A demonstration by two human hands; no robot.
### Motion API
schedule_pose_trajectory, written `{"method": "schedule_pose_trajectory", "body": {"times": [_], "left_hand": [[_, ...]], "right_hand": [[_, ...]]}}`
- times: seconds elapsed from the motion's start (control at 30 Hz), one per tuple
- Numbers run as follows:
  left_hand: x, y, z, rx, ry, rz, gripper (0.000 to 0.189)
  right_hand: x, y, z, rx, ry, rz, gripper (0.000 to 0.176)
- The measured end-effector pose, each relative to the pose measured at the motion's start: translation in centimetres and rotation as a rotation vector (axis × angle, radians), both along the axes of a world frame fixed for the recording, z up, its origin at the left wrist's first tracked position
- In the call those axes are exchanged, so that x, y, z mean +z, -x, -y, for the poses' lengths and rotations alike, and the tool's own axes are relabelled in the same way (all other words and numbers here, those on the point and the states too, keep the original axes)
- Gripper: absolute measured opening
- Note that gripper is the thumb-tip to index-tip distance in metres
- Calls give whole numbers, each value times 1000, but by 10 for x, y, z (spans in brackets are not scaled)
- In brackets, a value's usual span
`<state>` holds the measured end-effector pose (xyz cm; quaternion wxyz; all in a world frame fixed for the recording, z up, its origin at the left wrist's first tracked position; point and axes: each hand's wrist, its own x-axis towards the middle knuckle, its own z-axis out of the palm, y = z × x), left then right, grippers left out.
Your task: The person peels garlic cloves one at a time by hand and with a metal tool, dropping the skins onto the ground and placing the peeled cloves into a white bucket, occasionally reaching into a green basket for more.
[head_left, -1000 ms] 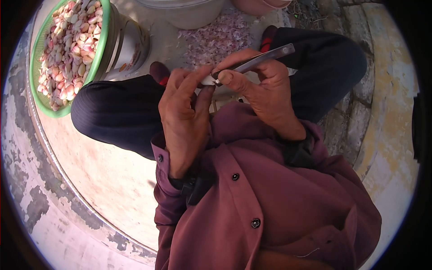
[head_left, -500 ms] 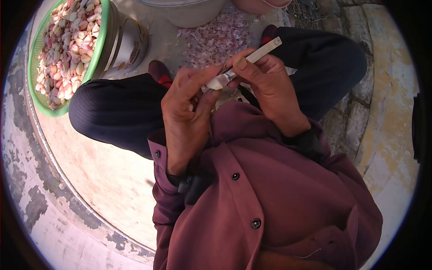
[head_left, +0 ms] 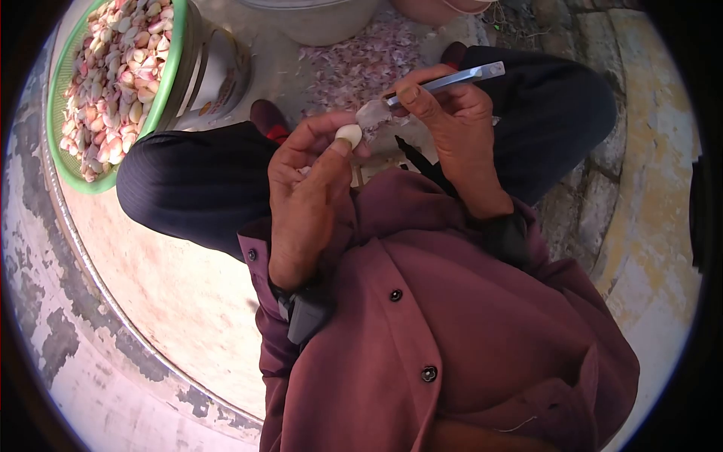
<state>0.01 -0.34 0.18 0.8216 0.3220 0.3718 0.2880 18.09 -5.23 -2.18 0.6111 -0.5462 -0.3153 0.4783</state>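
My left hand (head_left: 309, 184) pinches a smooth, white peeled garlic clove (head_left: 349, 135) between thumb and fingertips. Something pale shows by its curled lower fingers, too small to name. My right hand (head_left: 450, 124) is closed around a small knife (head_left: 478, 73) with a flat, silvery handle that points up and to the right. The knife's working end is mostly hidden by the fingers. A thin, papery piece of garlic skin (head_left: 372, 114) is at the right fingertips, just right of the clove and apart from it.
A green basket (head_left: 169, 83) heaped with unpeeled garlic cloves (head_left: 113, 90) stands at upper left, against a bucket (head_left: 224, 75). Garlic skins (head_left: 361, 68) litter the ground ahead, between the feet. Two more containers, a pale tub (head_left: 320, 22) and a pinkish one (head_left: 433, 10), are beyond.
My hands have moved apart slightly. The clove has tilted up in my left fingers, and the skin has come away from it towards the right hand. The knife has turned, its handle now shining.
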Motion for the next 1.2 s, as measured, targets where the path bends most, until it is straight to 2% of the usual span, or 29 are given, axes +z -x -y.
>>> {"method": "schedule_pose_trajectory", "body": {"times": [0.07,0.2,0.27,0.37,0.47,0.53,0.6,0.67,0.73,0.8,0.87,0.9,1.0,1.1,1.2], "left_hand": [[-3,-1,0,20,-46,17,25],[1,-2,-5,28,-30,50,24],[1,-5,-8,33,-8,133,24],[13,-12,-19,26,-53,124,26],[40,-19,-66,61,-243,100,26],[62,-30,-112,71,-481,57,25],[78,-47,-155,15,-926,-356,32],[73,-51,-202,-70,-1282,-457,31],[72,-60,-222,-77,-1205,-377,27],[66,-63,-217,-7,-700,-14,27],[58,-51,-176,16,-674,-3,17],[53,-45,-154,-15,-883,-124,21],[30,-33,-126,163,-5,277,25],[7,-20,-74,192,145,290,19],[5,-13,-34,276,231,201,21]], "right_hand": [[-19,-12,-2,-128,-10,140,17],[-31,-20,3,-150,21,97,18],[-29,-17,4,-53,73,156,19],[-18,-9,5,3,144,148,21],[-21,-9,5,20,147,63,21],[-23,-9,5,43,118,19,19],[-19,-5,4,46,98,27,17],[-13,-3,5,74,109,58,15],[-13,-2,6,38,93,68,17],[-16,-1,9,13,92,68,20],[-19,-2,11,-36,115,-45,20],[-22,-3,12,-33,119,-51,20],[-29,-6,11,-8,132,-76,21],[-25,-5,7,51,189,-68,18],[-24,-1,5,42,158,-110,17]]}}
